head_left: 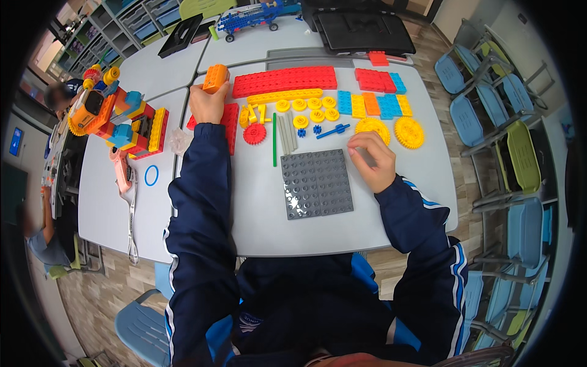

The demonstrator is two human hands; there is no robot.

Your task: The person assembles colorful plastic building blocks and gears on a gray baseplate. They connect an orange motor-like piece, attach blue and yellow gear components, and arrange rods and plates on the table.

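My left hand (209,104) is closed around an orange building block (216,78) at the far left of the table, beside long red bricks (284,81). Over the table's right half, my right hand (374,162) is empty, with thumb and fingers apart, next to a yellow gear (373,128). Left of that hand lies a dark grey studded baseplate (317,185). Beyond the plate are a green rod (274,140), grey rods (287,133), a blue axle piece (333,131), a red gear (254,134) and several small yellow wheels (316,115).
A tall built brick model (131,125) stands on the left table, near a blue ring (151,175) and a lanyard (131,214). Blue, yellow and orange bricks (371,104) lie at the right. At the back are a black case (365,32) and a blue model vehicle (249,19).
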